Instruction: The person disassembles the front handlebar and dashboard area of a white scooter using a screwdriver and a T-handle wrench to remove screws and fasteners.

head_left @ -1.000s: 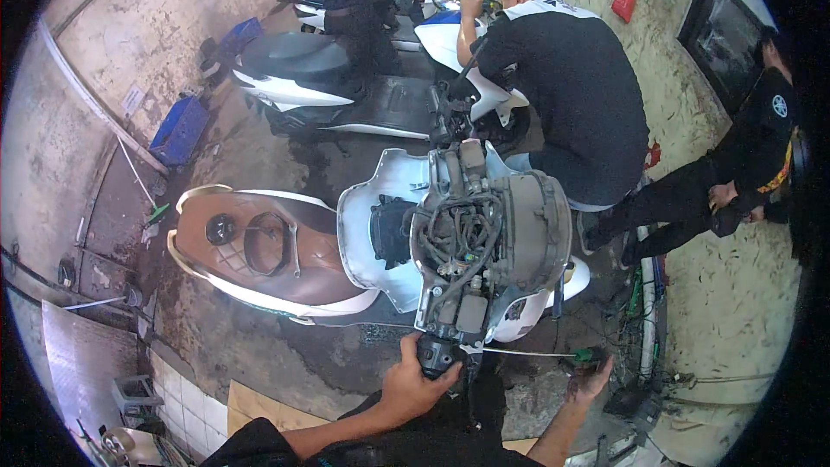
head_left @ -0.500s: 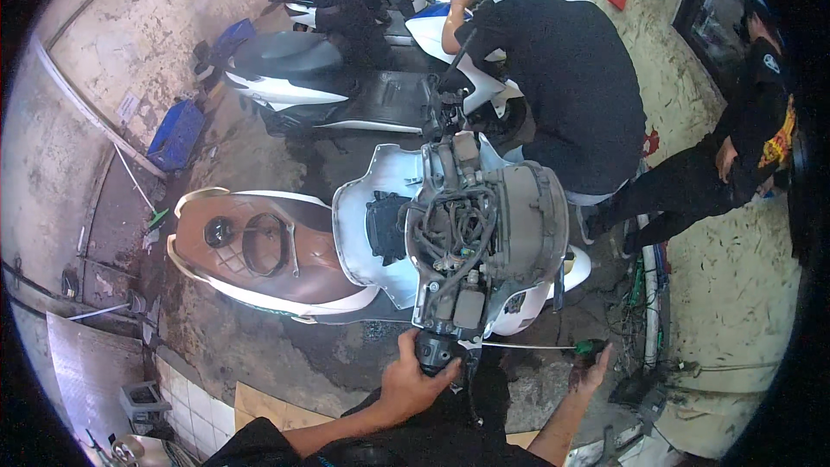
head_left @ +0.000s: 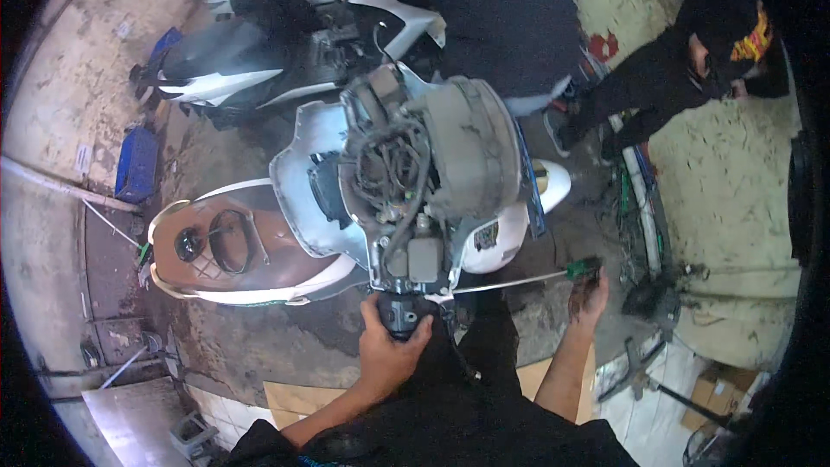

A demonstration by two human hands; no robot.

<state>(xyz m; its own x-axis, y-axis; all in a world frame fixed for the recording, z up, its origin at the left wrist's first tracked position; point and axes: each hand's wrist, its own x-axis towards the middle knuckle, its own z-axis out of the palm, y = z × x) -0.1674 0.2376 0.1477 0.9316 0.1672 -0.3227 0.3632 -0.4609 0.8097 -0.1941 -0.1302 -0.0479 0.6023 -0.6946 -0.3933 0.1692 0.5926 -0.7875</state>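
My left hand is closed around a black switch housing at the near end of a scooter's handlebar. In my right hand is the green handle of a long screwdriver; its pale shaft runs left to the handlebar end beside the housing, and I cannot make out what its tip touches. A black lever hangs below that spot. The scooter's front is stripped, exposing a tangle of wires between the white leg shield and a grey dusty cover.
The scooter's brown seat lies to the left. A second scooter stands beyond, with a co-worker bent over it. Another person stands at the right wall. A blue crate is by the left wall, a cardboard box at lower right.
My view has tilted and shifted, so the scooter sits higher and further left. Both hands keep their holds. The screwdriver's handle end now slants slightly upward in the picture.
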